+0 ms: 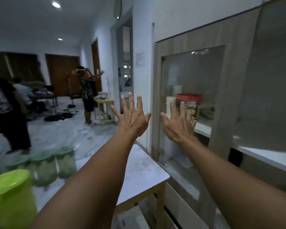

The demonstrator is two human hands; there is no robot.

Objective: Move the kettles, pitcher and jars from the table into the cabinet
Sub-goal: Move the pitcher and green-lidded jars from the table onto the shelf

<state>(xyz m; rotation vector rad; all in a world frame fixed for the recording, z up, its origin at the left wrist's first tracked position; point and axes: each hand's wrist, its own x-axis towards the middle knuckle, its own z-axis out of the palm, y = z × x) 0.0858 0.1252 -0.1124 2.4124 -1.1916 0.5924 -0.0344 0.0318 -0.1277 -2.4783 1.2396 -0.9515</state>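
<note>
Our left hand (132, 119) and right hand (178, 126) spread empty near the cabinet door (196, 76); jars (56, 162) stand on the table (139, 171).

dim, bluish | ceiling spotlights (56, 4) upper left | motion blur throughout | glare on cabinet glass (192, 76) | edges bowed

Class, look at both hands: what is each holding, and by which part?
Nothing. The left hand and right hand are both open, fingers spread.
</note>
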